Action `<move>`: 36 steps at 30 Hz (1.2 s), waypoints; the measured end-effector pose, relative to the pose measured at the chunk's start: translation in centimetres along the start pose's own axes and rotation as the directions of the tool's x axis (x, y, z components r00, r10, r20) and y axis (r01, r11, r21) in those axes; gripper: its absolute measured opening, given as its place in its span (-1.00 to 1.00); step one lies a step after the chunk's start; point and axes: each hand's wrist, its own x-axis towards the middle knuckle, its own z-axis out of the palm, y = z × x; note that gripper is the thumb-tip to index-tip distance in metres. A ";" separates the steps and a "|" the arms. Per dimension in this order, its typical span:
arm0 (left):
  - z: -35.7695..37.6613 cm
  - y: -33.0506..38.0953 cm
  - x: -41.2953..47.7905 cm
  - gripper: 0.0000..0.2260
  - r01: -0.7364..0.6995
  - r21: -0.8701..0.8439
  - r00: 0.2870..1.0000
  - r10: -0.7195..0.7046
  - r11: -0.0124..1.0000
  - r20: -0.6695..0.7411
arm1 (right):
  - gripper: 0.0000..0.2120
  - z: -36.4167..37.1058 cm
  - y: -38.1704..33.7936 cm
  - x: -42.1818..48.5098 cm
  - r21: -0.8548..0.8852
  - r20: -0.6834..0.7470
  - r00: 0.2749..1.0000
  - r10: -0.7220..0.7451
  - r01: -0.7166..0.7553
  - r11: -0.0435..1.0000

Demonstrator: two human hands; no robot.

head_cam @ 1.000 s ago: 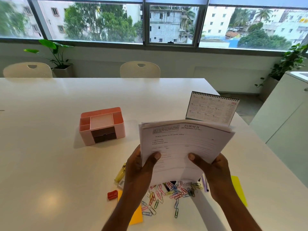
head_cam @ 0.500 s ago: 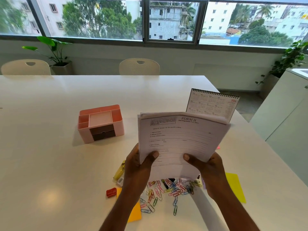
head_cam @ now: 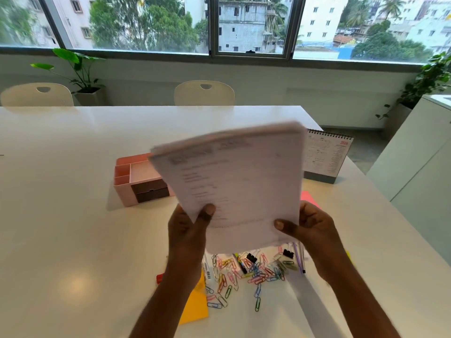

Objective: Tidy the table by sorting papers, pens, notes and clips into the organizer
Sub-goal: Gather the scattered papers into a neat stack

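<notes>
I hold a stack of printed papers (head_cam: 239, 181) upright above the white table (head_cam: 61, 215), blurred by motion. My left hand (head_cam: 188, 232) grips its lower left edge and my right hand (head_cam: 310, 230) its lower right edge. The pink organizer (head_cam: 136, 176) stands on the table behind and left of the stack, partly hidden by it. Under my hands lie several coloured paper clips (head_cam: 244, 276), black binder clips (head_cam: 288, 253), a purple pen (head_cam: 299, 259) and an orange sticky note (head_cam: 195, 306). A pink note (head_cam: 308, 197) peeks out at the right.
A desk calendar (head_cam: 327, 154) stands at the table's right edge, behind the papers. A small red item (head_cam: 159, 278) lies by my left wrist. Two cream chairs (head_cam: 205, 93) sit at the far side. A white cabinet (head_cam: 419, 167) is to the right.
The paper stack has swung up and to the left, tilting and now covering part of the organizer. My hands have risen with it and spread a little.
</notes>
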 end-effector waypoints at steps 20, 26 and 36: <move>-5.0 2.6 10.7 -0.43 0.175 0.147 0.963 -0.200 0.974 0.183 | -0.52 0.6 -3.7 7.2 0.071 -0.037 0.999 -0.016 0.019 0.997; -2.4 3.5 14.4 -0.76 0.037 0.337 0.981 -0.099 0.941 0.170 | -0.63 0.2 -5.0 11.6 -0.144 0.025 0.994 -0.104 0.106 0.984; 1.0 -2.5 17.5 -0.80 0.004 0.201 0.992 0.021 0.980 -0.123 | -0.66 2.6 -0.7 17.9 -0.083 -0.212 0.975 -0.070 0.053 0.995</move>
